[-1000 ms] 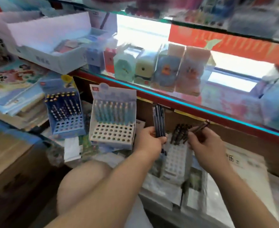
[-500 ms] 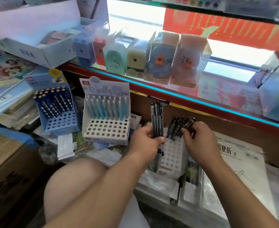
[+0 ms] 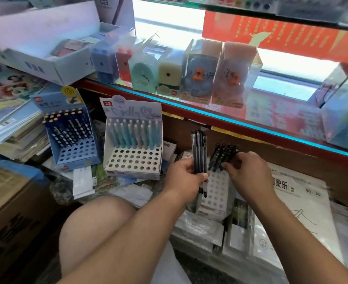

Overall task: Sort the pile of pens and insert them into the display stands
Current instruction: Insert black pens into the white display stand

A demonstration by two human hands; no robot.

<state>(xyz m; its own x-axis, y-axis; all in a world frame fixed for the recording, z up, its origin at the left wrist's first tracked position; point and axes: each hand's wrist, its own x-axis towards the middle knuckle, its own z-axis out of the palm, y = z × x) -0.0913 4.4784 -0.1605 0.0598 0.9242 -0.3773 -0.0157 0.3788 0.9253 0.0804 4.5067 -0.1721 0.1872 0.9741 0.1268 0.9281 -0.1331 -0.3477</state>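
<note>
Left hand (image 3: 186, 177) grips upright bundle of dark slim pens (image 3: 199, 152). Right hand (image 3: 249, 173) curled at white perforated stand (image 3: 216, 191), back row; grip unclear. Insertion step. Next: align pen with free hole.

a glass shelf (image 3: 251, 128) with a teal edge and a red frame ran across the shop, carrying clear-boxed pencil sharpeners (image 3: 199, 72). bright daylight glared behind it, under a red banner (image 3: 282, 35). an open white carton (image 3: 46, 66) sat upper left, stacked booklets (image 3: 9, 119) below it, and a brown cardboard box (image 3: 9, 201) lower left.
</note>
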